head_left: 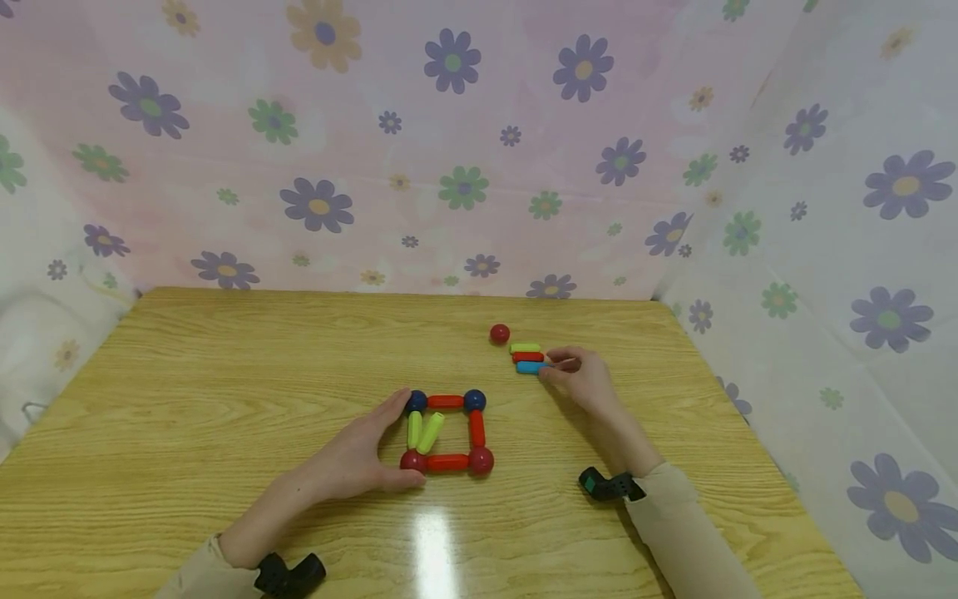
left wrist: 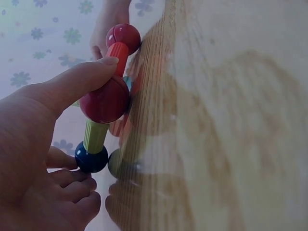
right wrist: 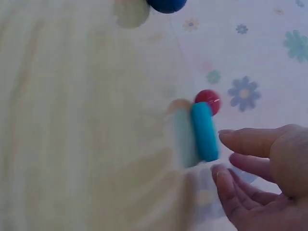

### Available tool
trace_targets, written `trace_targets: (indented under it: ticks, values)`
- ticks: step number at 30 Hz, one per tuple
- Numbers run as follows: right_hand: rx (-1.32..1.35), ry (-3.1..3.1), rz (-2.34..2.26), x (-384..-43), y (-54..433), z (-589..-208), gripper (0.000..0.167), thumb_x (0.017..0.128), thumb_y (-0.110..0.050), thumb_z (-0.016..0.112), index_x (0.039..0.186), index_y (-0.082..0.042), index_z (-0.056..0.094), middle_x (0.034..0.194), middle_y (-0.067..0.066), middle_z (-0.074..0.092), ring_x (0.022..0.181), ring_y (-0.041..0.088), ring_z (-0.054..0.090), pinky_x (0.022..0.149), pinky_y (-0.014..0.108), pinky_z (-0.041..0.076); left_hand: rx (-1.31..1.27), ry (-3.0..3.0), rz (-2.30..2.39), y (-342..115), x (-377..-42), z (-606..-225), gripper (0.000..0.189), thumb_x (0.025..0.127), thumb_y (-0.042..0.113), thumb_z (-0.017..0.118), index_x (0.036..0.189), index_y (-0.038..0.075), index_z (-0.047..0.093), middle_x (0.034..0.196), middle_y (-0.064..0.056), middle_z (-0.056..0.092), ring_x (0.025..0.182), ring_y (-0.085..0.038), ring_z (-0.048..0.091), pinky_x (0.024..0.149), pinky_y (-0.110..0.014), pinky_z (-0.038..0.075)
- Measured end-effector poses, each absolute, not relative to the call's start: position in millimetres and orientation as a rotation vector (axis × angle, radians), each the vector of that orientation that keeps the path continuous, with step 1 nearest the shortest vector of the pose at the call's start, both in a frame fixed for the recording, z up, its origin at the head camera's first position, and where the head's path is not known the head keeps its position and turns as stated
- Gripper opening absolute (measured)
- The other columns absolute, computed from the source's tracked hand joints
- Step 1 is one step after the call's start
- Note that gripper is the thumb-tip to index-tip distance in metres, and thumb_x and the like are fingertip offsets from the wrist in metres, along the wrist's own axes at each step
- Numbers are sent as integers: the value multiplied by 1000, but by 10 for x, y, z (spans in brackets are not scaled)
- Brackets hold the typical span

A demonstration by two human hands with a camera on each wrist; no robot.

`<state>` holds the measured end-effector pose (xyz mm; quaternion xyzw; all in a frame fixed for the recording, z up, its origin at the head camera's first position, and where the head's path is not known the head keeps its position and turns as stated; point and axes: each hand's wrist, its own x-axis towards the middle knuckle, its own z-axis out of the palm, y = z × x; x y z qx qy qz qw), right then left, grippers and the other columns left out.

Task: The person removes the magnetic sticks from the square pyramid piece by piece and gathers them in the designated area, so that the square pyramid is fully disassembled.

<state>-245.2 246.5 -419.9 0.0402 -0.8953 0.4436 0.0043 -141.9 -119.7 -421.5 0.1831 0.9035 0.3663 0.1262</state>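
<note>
A square of magnetic rods and balls lies on the table, with three red rods (head_left: 446, 462), a yellow-green rod (head_left: 415, 430), two dark blue balls (head_left: 475, 401) and two red balls (head_left: 481, 461). A second yellow-green rod (head_left: 431, 433) slants up from the near-left red ball (left wrist: 106, 100). My left hand (head_left: 359, 457) holds the square's left side, thumb at that red ball, fingers at the far-left blue ball (left wrist: 91, 160). Close to the right end of a light blue rod (right wrist: 205, 131) is my right hand (head_left: 586, 381), its thumb and fingers apart.
Beside the light blue rod lie a loose red rod (head_left: 528, 357) and a yellow-green one (head_left: 525, 348), with a single red ball (head_left: 500, 334) just beyond. The wooden table (head_left: 299, 349) ends at a flowered cloth (head_left: 464, 187) behind and at the sides.
</note>
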Motion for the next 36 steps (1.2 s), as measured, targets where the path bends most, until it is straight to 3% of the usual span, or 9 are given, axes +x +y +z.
trace_targets:
  ticks: [7,13,24,31,36]
  values:
    - [328,-2824,1495,-2245,2181,-3781,45,90,-36,75,127,-11,67,118,7,70,104,22,67,89,38,56,543,2636,1060,-1193,-1417,-4217,120,72,60,83,161,11,19,165,-10,22,150,-36,27,117,-58,30]
    - [632,-2863,1680,-2056,1700,-3623,38,91,-31,75,124,-16,68,121,12,68,101,18,67,88,32,56,530,2633,1070,-1207,-1408,-4217,120,72,62,82,161,14,18,165,-11,23,149,-37,27,116,-59,31]
    - [889,-2865,1771,-1891,1263,-3806,45,92,-24,75,129,-2,62,118,14,68,98,15,66,87,25,55,533,2613,1081,-1204,-1420,-4208,119,73,60,82,161,14,18,166,-8,21,150,-35,26,116,-61,30]
    - [912,-2925,1706,-1848,1200,-3915,38,90,-25,76,124,-9,68,111,1,70,94,12,67,85,23,56,530,2609,1094,-1205,-1421,-4220,120,72,61,82,162,15,17,166,-8,20,150,-36,25,116,-61,30]
    - [971,-2946,1719,-1801,1140,-3949,36,88,-21,78,121,-11,69,108,-1,71,90,13,69,83,24,56,538,2612,1094,-1207,-1412,-4228,119,73,61,82,162,15,17,166,-8,21,150,-37,27,114,-63,31]
